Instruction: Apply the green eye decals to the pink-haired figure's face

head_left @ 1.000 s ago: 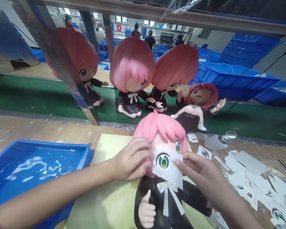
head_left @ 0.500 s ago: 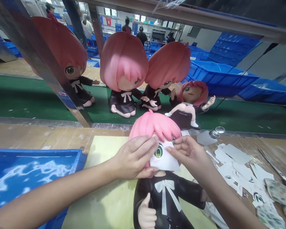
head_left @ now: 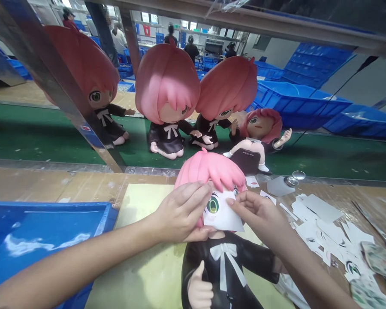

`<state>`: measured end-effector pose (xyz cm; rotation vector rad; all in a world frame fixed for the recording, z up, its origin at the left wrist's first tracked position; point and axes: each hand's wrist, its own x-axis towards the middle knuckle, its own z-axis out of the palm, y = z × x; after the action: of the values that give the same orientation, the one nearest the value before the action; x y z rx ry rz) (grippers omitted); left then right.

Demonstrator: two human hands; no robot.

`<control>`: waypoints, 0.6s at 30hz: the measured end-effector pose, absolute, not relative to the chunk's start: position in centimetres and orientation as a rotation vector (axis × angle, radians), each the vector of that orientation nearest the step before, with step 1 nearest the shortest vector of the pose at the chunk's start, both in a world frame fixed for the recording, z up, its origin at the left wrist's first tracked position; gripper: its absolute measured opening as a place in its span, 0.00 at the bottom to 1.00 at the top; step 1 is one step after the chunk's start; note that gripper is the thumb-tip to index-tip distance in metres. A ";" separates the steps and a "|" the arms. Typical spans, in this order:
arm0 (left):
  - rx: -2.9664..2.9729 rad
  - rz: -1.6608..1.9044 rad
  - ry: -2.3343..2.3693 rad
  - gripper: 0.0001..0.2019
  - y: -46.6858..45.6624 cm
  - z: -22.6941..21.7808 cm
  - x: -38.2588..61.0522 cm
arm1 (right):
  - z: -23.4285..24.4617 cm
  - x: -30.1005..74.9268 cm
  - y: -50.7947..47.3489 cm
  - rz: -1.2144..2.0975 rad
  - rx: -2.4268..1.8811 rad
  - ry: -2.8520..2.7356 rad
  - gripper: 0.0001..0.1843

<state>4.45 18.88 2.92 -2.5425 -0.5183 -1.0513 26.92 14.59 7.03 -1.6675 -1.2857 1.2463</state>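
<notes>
Green belt (head_left: pixel 324 161): post (head_left: pixel 62 92) part-hides figure (head_left: pixel 93 64) beyond sheet (head_left: pixel 227 219).

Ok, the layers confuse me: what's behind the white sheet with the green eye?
The pink-haired figure: its hair shows above the white sheet, its neck and bow below. The face area directly behind the sheet is covered, and the left hand hides more.
</notes>
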 end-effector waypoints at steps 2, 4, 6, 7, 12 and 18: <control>-2.538 -1.045 -0.524 0.34 18.9 2.9 4.4 | 7.4 26.7 14.5 1.236 -1.691 -1.273 0.26; -2.538 -1.036 -0.527 0.35 18.9 2.9 4.4 | 7.7 26.5 14.4 1.237 -1.705 -1.265 0.25; -2.536 -1.022 -0.527 0.35 18.9 2.9 4.5 | 7.8 26.4 14.4 1.241 -1.707 -1.263 0.26; -2.533 -1.017 -0.529 0.35 18.9 2.9 4.5 | 7.8 26.5 14.3 1.241 -1.708 -1.262 0.26; -2.534 -0.998 -0.542 0.37 19.0 2.8 4.7 | 7.4 26.6 14.5 1.221 -1.691 -1.248 0.27; -2.523 -0.976 -0.566 0.39 19.1 3.1 4.9 | 7.7 26.5 14.6 1.208 -1.701 -1.227 0.26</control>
<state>4.92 19.05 3.06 -2.5234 -0.5660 -0.9760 26.50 14.64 7.70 -1.7012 -1.2267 1.2085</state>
